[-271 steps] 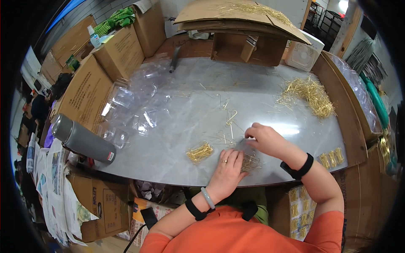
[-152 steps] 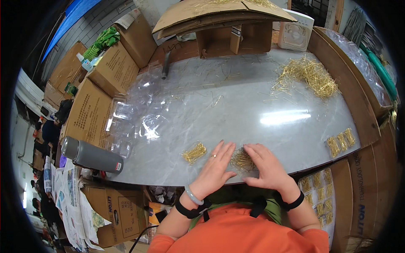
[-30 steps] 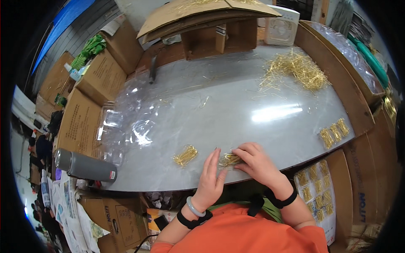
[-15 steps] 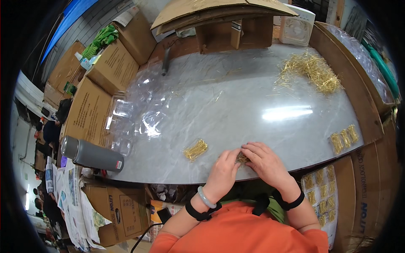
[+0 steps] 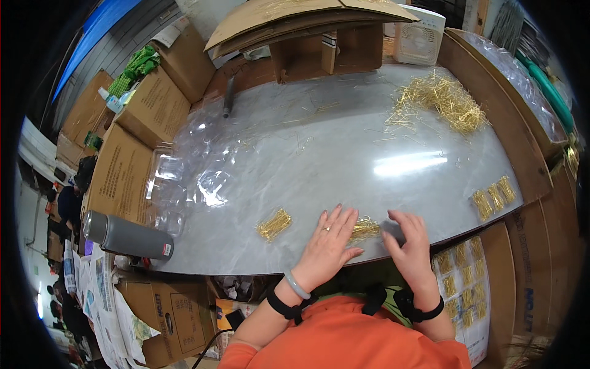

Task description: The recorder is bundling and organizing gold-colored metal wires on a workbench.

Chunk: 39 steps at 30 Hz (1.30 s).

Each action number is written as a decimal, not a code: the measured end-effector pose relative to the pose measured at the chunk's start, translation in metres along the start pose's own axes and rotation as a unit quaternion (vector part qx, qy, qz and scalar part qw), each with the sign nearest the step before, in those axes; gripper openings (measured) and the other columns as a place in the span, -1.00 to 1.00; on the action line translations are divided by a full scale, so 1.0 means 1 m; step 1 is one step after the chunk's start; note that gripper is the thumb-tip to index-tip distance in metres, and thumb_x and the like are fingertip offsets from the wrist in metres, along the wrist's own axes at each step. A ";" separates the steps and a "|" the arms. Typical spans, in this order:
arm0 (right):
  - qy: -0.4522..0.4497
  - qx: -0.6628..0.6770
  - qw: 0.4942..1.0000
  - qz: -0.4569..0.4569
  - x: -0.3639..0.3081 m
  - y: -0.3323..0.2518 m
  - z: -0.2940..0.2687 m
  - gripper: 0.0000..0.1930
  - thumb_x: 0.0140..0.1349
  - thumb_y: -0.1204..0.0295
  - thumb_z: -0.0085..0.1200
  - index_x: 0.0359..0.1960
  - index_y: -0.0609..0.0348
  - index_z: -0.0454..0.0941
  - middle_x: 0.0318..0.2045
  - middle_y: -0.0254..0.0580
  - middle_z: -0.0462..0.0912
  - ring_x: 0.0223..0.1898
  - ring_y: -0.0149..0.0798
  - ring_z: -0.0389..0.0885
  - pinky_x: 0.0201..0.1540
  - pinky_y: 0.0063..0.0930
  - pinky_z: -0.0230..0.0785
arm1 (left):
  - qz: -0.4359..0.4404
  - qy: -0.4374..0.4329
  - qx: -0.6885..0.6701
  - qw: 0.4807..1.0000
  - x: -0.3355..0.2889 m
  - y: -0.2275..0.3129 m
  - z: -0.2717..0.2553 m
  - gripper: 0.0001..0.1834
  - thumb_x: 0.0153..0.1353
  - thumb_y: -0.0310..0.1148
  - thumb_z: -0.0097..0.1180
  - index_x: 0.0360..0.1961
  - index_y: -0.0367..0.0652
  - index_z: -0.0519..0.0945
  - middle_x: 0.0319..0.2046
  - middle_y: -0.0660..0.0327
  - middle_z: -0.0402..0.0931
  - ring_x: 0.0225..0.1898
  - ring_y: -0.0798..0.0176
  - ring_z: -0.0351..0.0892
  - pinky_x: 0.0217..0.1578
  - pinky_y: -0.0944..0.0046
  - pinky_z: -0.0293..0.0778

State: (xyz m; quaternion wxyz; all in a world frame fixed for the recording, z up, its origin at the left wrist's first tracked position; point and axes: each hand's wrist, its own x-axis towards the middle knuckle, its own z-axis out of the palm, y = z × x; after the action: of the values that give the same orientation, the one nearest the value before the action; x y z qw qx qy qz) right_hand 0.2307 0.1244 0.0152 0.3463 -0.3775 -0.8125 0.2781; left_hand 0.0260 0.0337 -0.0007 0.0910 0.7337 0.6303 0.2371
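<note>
At the table's near edge lies a small bundle of thin gold pins (image 5: 365, 229), between my two hands. My left hand (image 5: 327, 243) rests flat with fingers stretched out, its edge against the bundle's left end. My right hand (image 5: 410, 243) is curved at the other end, thumb and fingers apart, with nothing visible in it. A second bundle of gold pins (image 5: 274, 224) lies to the left of my left hand. Far off to the right, a big loose heap of gold pins (image 5: 441, 103) spreads over the table.
Several packed gold bundles (image 5: 494, 198) lie at the table's right edge; a tray of more (image 5: 465, 280) sits below it. Clear plastic trays (image 5: 212, 160) cover the left side. A grey bottle (image 5: 130, 235) lies at the left corner. Cardboard boxes (image 5: 123, 169) and a white fan (image 5: 419, 35) border the table.
My hands have moved apart and uncovered the bundle between them. The left hand has flattened out; the right has shifted to the right. The whole view has shifted slightly.
</note>
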 end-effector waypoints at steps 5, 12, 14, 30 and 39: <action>0.016 -0.142 0.988 -0.067 -0.024 -0.005 0.006 -0.64 0.10 0.52 0.32 -0.03 0.15 0.61 -0.12 -0.18 0.65 -0.12 -0.04 0.55 0.05 -0.12 0.36 | 0.009 0.019 -0.052 0.998 0.000 0.004 0.004 -0.28 0.32 -0.26 0.27 0.40 -0.34 0.30 0.36 -0.07 0.25 0.42 -0.23 0.23 0.46 -0.15 0.14; -0.027 0.183 0.976 0.113 -0.033 -0.021 0.021 -0.59 0.16 0.59 0.30 0.07 0.27 0.56 0.03 -0.07 0.65 0.13 0.04 0.57 0.23 -0.06 0.38 | -0.003 0.029 -0.066 0.997 -0.005 0.002 0.006 -0.33 0.29 -0.43 0.26 0.37 -0.36 0.32 0.29 -0.10 0.29 0.40 -0.27 0.24 0.43 -0.11 0.23; 0.003 0.102 0.994 0.029 -0.021 -0.024 0.016 -0.50 0.16 0.59 0.31 0.17 0.26 0.51 0.09 -0.01 0.62 0.23 0.05 0.50 0.29 -0.06 0.35 | -0.020 0.026 -0.080 0.996 -0.007 0.002 0.008 -0.33 0.27 -0.46 0.26 0.37 -0.37 0.31 0.30 -0.11 0.28 0.41 -0.28 0.24 0.43 -0.11 0.23; -0.129 -0.022 0.983 -0.130 -0.008 -0.014 0.031 -0.35 0.26 0.60 0.21 0.37 0.39 0.23 0.38 0.35 0.26 0.42 0.37 0.24 0.43 0.01 0.24 | 0.012 0.022 -0.068 0.997 -0.009 -0.001 0.009 -0.19 0.29 -0.57 0.13 0.50 -0.43 0.05 0.40 -0.28 0.17 0.45 -0.32 0.17 0.49 -0.17 0.09; -0.106 -0.131 0.974 -0.151 -0.011 -0.019 0.049 -0.46 0.18 0.65 0.03 0.27 0.37 0.44 0.25 0.06 0.48 0.35 0.12 0.41 0.32 -0.11 0.40 | -0.011 -0.003 -0.297 0.955 -0.017 -0.005 -0.015 0.06 0.12 -0.69 -0.03 0.58 -0.33 -0.31 0.52 -0.25 -0.03 0.56 -0.28 -0.08 0.55 -0.07 -0.10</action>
State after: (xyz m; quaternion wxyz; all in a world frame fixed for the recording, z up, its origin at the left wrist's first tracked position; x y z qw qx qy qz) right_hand 0.1900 0.0958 -0.0046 0.2435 -0.2613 -0.9216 0.1519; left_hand 0.0129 0.0153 0.0064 0.3095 0.6673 0.5388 0.4105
